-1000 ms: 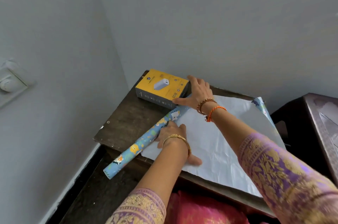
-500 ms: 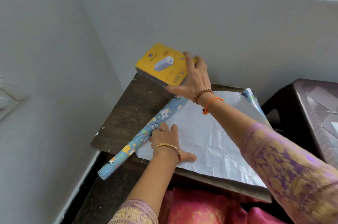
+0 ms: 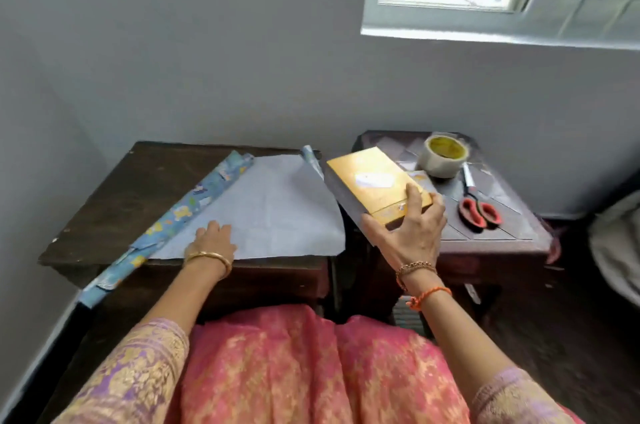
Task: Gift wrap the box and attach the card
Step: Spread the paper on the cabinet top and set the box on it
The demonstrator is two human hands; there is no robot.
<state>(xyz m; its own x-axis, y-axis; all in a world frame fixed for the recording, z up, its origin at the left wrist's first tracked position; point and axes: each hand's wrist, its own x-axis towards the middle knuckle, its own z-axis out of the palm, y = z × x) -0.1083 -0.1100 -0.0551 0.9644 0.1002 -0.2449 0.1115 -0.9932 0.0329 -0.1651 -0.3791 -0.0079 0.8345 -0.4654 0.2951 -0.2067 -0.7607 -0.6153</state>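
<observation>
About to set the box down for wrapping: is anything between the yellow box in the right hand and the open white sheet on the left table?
Nothing visible blocks it. The right hand holds the yellow box just right of the wrapping paper. The sheet's middle is bare; the left hand presses its near-left edge, and only the curled right edge lies between.

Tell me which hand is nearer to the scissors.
Right. The right hand grips the yellow box just left of the scissors on the side table. The left hand rests flat on the wrapping paper, far to their left.
</observation>
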